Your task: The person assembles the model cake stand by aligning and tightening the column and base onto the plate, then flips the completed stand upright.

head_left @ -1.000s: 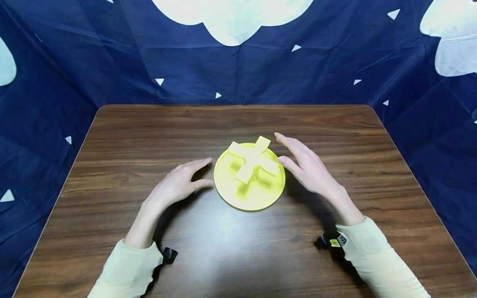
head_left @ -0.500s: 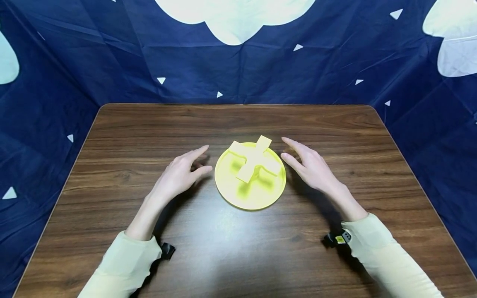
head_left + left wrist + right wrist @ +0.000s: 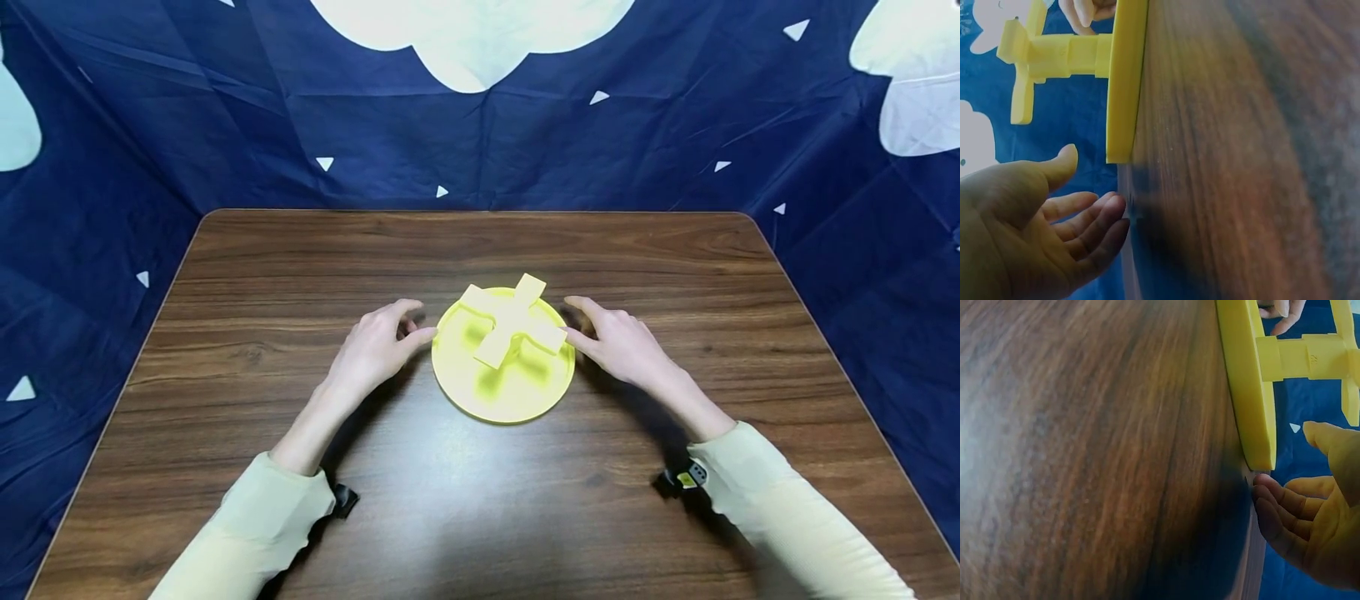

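A bright yellow stand has a round, low-rimmed base point(image 3: 501, 402) lying flat on the table. A stepped post point(image 3: 1069, 56) rises from its middle and carries a cross-shaped top point(image 3: 512, 322) with flat arms. My left hand point(image 3: 373, 348) is just left of the base, thumb tip right at the rim in the head view, fingers loosely bent with nothing in them. On the other side, my right hand point(image 3: 621, 343) has its thumb close to one arm of the cross. The right wrist view puts its fingertips point(image 3: 1261, 487) low beside the base's edge; its palm holds nothing.
The dark wood-grain table point(image 3: 450, 250) has rounded far corners. A blue cloth point(image 3: 247, 125) with white cloud shapes and small triangles hangs behind it and along both sides. A black wrist camera point(image 3: 343, 502) hangs under the left cuff, another under the right.
The fingers of both hands have bent in more. My left hand rose, then came back toward the base's left rim; my right hand drew slightly back from the cross. The yellow stand stays put.
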The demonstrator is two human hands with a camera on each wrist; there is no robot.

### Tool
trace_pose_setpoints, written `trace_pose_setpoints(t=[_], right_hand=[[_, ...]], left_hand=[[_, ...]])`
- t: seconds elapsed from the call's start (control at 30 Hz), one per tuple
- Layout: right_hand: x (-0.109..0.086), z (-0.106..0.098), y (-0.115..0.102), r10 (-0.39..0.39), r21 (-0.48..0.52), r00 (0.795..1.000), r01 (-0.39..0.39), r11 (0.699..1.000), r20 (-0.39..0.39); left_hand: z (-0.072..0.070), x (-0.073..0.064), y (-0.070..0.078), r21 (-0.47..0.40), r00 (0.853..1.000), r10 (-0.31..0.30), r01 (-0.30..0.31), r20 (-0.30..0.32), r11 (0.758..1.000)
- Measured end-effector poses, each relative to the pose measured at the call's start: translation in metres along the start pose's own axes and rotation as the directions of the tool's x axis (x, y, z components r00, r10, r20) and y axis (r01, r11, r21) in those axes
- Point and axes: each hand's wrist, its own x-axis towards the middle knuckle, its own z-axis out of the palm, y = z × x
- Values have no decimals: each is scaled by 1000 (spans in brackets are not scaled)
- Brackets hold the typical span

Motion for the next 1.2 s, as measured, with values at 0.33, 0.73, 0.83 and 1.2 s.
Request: trace_pose_setpoints(t=[0.33,0.73,0.83,1.2], right_hand=[[0,8,0,24,-1,997,-24,1000,78],[1,15,-1,8,2,998,-9,1000,58],[2,16,-2,1,0,999,-1,1000,49],[5,19,-3,-29,33,999,28,999,24]], left_hand=[[5,4,5,81,994,-80,74,72,994],[12,9,16,167,987,-70,45,146,985],[13,10,19,170,985,-70,42,160,985],[16,13,21,140,989,-25,4,144,990]])
